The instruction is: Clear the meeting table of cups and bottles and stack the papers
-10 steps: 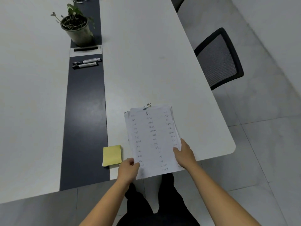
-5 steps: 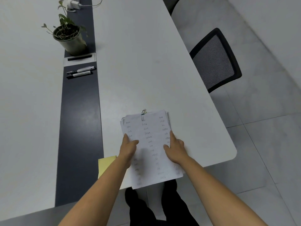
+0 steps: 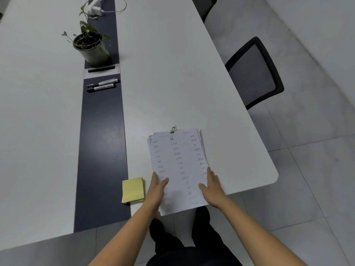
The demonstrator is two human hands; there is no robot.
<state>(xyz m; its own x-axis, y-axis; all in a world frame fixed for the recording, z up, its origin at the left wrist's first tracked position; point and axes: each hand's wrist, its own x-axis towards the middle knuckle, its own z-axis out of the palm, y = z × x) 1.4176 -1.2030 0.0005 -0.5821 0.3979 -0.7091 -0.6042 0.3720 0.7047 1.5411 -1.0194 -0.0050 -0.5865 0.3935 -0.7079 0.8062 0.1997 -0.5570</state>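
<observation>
Paper stack [image 3: 178, 166] lies at the near edge of the meeting table [image 3: 172, 73], left of the rounded near right corner. Its near end hangs over the edge. Binder clip [image 3: 173, 129] sits at the far end, and the sheets there are fanned and uneven.

Left hand [image 3: 157, 189] is against the stack's left side and right hand [image 3: 212, 187] against its right side. Both have fingers straight and thumbs laid on the top sheet; they bracket the stack without gripping it. Yellow sticky-note pad [image 3: 133, 190] lies just beside the left hand, on the border of the dark centre strip [image 3: 101, 141].

Step in hand, by my reading: squaring the papers. To do it well:
- press both palms inward evenly so the long sides line up
- run the hands toward the clip end, where the fan is worst
- push the whole stack fully onto the table, since the overhang could tip it

No cups or bottles in view. Two markers [image 3: 102, 85], potted plant [image 3: 90, 45] and charger [image 3: 94, 6] sit farther along the strip.

Against half a second ago: both hands were flanking the middle of the stack and have slid back to its near half. The sticky-note pad, then partly hidden behind the left forearm, now shows whole. The stack keeps its place and its overhang.
</observation>
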